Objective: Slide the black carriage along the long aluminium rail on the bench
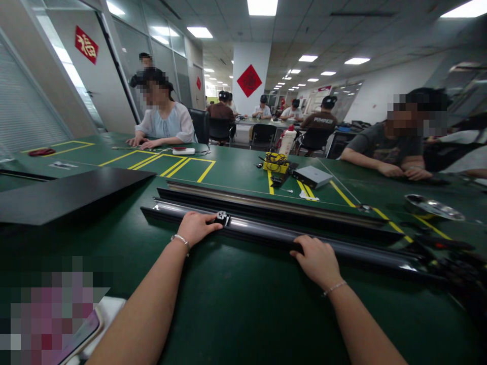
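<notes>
2 forearms [152, 294] extend forward (hands [195, 227] apart, palm-down).

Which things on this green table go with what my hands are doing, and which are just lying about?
Part of the work:
glossy black rail, touched by the right hand
black-and-silver fitting, pinched by the left hand
second long rail behind, probably

Apparently just lying about:
metal dish
silver-grey box
black cable bundle
phone

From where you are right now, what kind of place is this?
Probably a shared workroom, perhaps for putting things together. There's a big green table marked with yellow lines, a long dark rail lying on it, and a co-worker in a pale top seated across it.
</notes>
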The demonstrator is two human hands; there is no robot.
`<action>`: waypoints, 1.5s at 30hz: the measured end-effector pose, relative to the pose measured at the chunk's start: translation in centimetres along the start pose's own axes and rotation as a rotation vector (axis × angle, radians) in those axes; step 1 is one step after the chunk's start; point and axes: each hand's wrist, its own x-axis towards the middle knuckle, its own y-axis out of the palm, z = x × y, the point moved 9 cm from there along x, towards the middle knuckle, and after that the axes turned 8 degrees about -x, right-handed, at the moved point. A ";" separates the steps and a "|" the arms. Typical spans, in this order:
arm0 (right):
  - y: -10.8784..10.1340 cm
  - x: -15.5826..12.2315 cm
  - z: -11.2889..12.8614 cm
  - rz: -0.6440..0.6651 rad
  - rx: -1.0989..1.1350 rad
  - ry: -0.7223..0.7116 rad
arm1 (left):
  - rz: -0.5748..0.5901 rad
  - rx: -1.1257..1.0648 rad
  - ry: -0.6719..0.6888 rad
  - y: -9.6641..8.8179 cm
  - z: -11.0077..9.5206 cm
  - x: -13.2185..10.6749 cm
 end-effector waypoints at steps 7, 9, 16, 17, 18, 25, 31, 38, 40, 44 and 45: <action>0.0 0.0 0.0 -0.004 0.004 -0.005 | 0.001 -0.020 -0.020 0.1 0.2 0.0; 0.1 0.0 0.0 -0.001 0.006 -0.005 | 0.000 -0.025 -0.025 0.1 0.2 0.0; 0.0 -0.1 0.0 -0.020 0.012 -0.004 | 0.000 0.004 0.004 0.2 0.1 0.0; -0.1 -0.1 0.0 -0.026 0.010 -0.006 | -0.001 0.012 0.008 0.2 0.0 0.0; -0.1 -0.1 0.0 -0.030 0.007 -0.006 | -0.001 0.019 0.008 0.2 0.0 0.0; 0.1 0.0 0.0 -0.019 -0.009 -0.002 | 0.028 -0.006 -0.026 0.3 0.0 0.0; -0.1 0.0 0.1 -0.028 -0.003 -0.011 | 0.021 0.014 0.000 0.4 0.0 0.0; -0.2 -0.1 0.1 -0.032 0.007 -0.015 | 0.016 0.034 0.024 0.3 -0.2 0.0; -0.2 -0.1 0.1 -0.039 0.007 -0.017 | 0.018 0.036 0.025 0.3 -0.3 0.0; -0.2 -0.1 0.1 -0.049 0.011 -0.018 | 0.015 0.036 0.028 0.4 -0.2 0.0; -0.2 -0.1 0.1 -0.052 0.010 -0.017 | 0.012 0.034 0.028 0.4 -0.1 0.0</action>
